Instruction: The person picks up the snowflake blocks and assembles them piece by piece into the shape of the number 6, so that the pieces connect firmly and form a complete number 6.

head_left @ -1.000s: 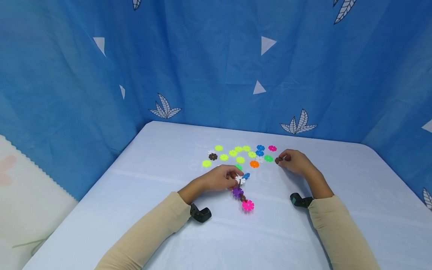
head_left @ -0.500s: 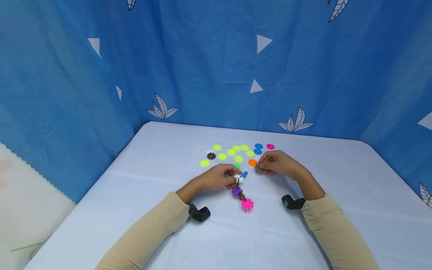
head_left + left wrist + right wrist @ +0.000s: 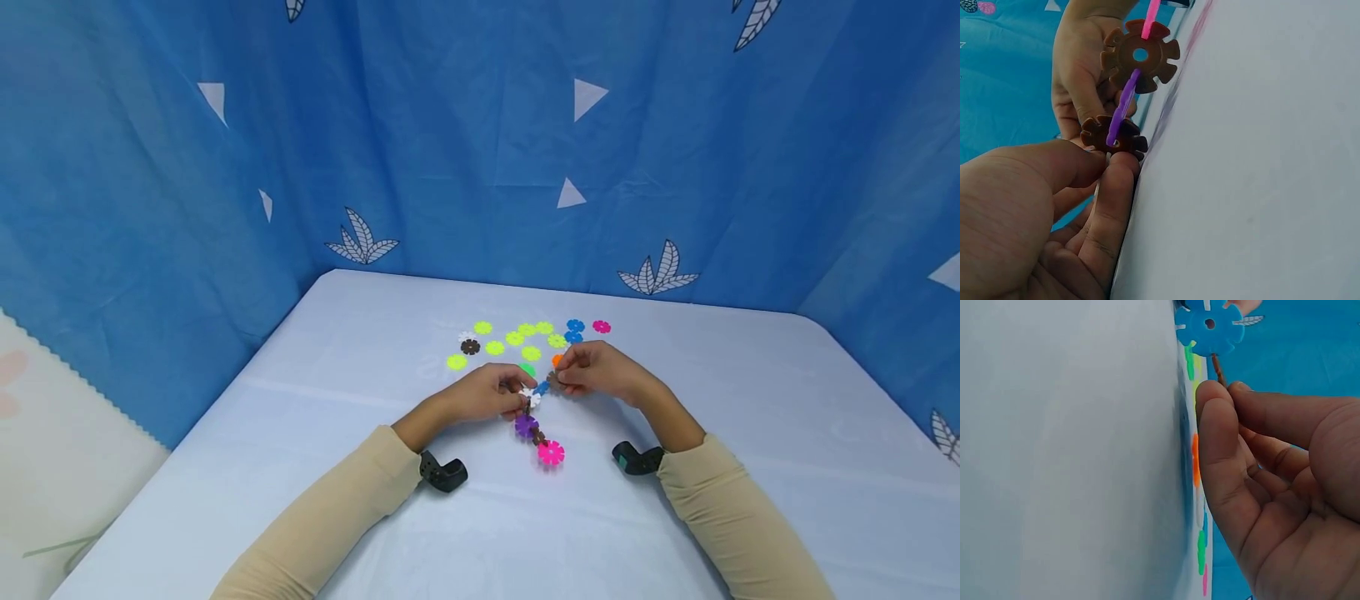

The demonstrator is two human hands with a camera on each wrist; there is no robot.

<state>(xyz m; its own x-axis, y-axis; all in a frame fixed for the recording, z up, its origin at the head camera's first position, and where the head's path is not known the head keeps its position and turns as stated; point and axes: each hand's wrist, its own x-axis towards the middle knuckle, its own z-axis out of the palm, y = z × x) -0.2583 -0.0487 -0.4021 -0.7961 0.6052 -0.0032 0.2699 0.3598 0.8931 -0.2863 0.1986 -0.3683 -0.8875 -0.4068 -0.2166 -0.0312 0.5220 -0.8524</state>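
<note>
My left hand pinches a white notched disc between thumb and fingers. From it a linked chain hangs toward me: a brown disc, a purple disc, another brown disc and a pink disc. At the chain's far end a blue disc stands out past the white one. My right hand pinches a brown disc by its edge, right at the blue disc's rim. Whether their slots are engaged I cannot tell.
Beyond the hands several loose discs lie on the white table: yellow ones, a dark brown one, blue ones and a pink one. An orange disc is partly behind the right hand. A blue curtain backs the table.
My right hand has moved left with the brown disc, from the right of the loose discs up to the blue disc. The left hand keeps its place with the chain.
</note>
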